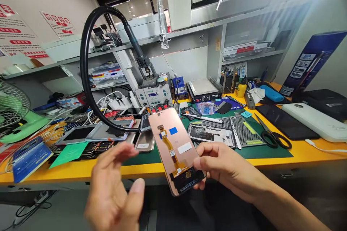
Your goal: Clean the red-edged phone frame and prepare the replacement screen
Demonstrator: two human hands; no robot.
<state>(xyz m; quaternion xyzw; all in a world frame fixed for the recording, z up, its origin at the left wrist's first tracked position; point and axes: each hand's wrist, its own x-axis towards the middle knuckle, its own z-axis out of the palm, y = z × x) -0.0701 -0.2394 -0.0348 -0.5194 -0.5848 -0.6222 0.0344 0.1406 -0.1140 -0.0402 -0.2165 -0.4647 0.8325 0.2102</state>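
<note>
Open and empty, the left hand hovered beside a phone screen panel, apart from it. Pinched at its lower corner by the right hand, that panel tilted, its coppery back showing a ribbon cable, a blue sticker and a white label; its black end bore white print too small to read. Past the right hand lay a phone frame and black-handled scissors. Beyond the left hand, wall posters carried red-and-white lettering, illegible.
</note>
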